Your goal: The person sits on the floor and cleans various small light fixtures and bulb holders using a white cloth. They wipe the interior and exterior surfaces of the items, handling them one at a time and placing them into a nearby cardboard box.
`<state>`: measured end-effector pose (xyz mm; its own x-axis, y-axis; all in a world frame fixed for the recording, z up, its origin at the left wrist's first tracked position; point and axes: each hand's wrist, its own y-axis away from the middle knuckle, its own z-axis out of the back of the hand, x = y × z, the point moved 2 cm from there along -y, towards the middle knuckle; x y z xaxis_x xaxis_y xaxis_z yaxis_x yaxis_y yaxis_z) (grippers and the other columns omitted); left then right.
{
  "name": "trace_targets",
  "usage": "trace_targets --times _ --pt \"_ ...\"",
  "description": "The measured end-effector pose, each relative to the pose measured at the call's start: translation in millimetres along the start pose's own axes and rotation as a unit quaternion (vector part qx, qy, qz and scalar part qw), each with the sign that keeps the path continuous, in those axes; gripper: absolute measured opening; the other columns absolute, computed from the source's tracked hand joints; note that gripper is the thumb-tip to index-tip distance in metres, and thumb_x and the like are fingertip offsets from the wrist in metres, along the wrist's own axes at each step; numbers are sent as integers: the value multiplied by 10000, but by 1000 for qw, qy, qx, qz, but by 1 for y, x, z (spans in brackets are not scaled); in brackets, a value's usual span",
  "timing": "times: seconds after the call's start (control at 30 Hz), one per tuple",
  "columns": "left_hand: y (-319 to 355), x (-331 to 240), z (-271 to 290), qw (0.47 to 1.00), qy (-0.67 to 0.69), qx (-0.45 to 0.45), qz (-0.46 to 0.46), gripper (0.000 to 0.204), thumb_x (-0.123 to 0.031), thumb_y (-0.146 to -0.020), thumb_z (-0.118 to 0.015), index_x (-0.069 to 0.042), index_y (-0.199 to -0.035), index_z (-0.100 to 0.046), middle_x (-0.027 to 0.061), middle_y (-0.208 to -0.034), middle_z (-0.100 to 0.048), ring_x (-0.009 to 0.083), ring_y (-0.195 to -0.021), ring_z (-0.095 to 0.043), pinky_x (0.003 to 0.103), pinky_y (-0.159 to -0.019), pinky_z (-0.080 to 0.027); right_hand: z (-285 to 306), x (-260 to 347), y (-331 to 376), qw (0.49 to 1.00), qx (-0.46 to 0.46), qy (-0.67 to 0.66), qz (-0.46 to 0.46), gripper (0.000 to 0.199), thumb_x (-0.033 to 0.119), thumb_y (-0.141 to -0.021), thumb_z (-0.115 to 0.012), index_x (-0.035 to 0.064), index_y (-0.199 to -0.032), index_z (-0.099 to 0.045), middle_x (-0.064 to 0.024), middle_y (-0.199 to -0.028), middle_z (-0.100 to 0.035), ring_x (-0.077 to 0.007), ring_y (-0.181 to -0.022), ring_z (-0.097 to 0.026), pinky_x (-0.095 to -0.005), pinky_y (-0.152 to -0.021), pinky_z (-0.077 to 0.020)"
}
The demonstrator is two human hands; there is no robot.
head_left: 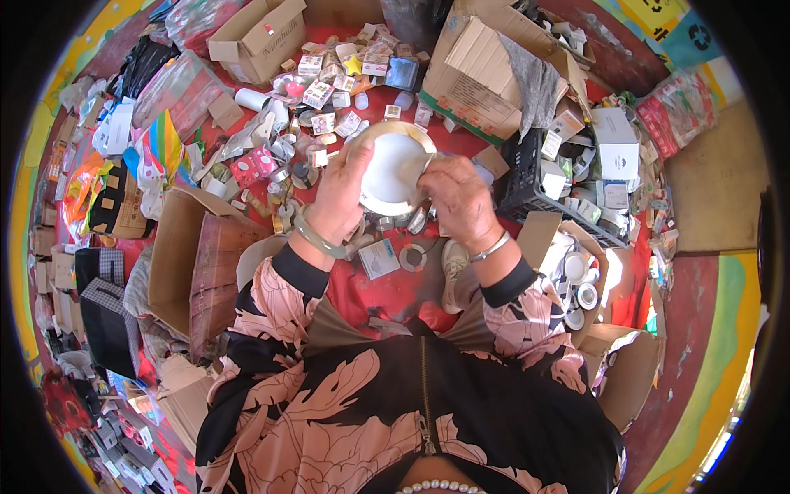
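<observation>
Gripping a round white dish (393, 169) by its left rim above the red floor (366, 290), the left hand (339, 191) best braces firmly; the right hand (461, 202) bunches its fingers at the opposite rim, any pinch unclear.

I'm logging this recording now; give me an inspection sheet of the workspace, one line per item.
Surface: red covering, visible in patches between the items.
Job's things: a round white piece with a cream-coloured rim, held up above the clutter.
Clutter: dense; small boxes, a white box, a black crate filled with packages, and a large open carton.
Hands: left hand grips the round piece's left side; right hand is at its right edge, fingers curled, grip unclear.
Cables: nothing seen.
Surroundings: curved yellow and green painted bands on the right, bent by the fisheye view.
</observation>
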<state>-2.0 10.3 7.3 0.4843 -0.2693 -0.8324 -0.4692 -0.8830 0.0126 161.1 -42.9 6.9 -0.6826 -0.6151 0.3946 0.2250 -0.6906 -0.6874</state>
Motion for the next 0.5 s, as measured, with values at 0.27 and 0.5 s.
trace_targets --times 0.27,0.5 --pt "-6 17 12 995 45 -87 17 358 -260 -908 -494 -28 -1180 -473 85 -1075 -564 176 -944 -571 314 -802 -472 -18 19 0 999 -3 -11 -33 202 -21 -617 -577 46 -807 -595 -88 -869 -584 -273 -810 -554 -336 -714 -475" --pt "2 16 -8 998 -44 -38 -21 406 -325 -938 -420 -19 -1200 -472 60 -1101 -550 115 -996 -512 261 -855 -420 -2 8 -12 973 -138 52 -178 178 -56 -664 -593 45 -811 -594 -106 -839 -586 -280 -779 -563 -346 -700 -470"
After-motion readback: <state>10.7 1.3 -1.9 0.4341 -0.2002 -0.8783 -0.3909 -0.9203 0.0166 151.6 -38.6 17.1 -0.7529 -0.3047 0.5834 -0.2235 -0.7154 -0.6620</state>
